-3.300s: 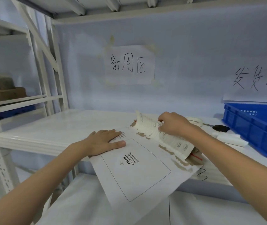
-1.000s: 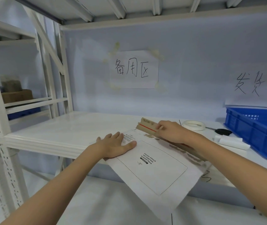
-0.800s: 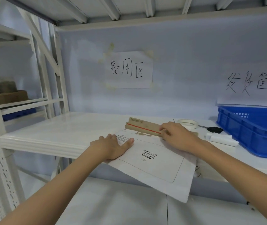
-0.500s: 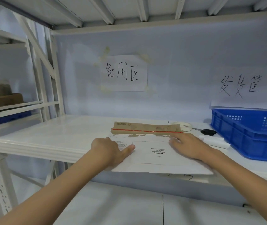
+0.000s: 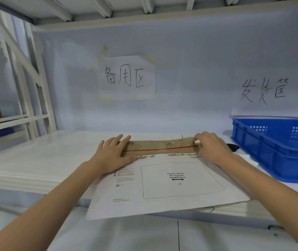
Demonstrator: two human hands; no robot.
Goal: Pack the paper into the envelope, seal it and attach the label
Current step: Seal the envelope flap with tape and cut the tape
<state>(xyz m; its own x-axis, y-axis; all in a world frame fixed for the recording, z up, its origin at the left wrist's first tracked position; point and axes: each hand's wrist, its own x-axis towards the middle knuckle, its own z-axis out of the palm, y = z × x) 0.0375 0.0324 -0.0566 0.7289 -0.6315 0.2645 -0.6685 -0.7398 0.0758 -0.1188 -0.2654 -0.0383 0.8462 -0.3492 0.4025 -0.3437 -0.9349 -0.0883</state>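
Compared with half a second earlier, the left hand [image 5: 112,156] has moved from the white face of the envelope [image 5: 164,187] up to the left end of the brown flap [image 5: 160,147], and the right hand [image 5: 210,148] has shifted from the envelope face to the flap's right end. The envelope lies flat on the white shelf [image 5: 41,156], its near edge overhanging the shelf front, printed box upward. The flap, crossed by a red strip [image 5: 160,149], stretches between the two hands along the far edge. Left fingers are spread flat, thumb under the flap's lower edge; right fingers curl onto the flap end. A blue crate [image 5: 278,151] stands to the right.
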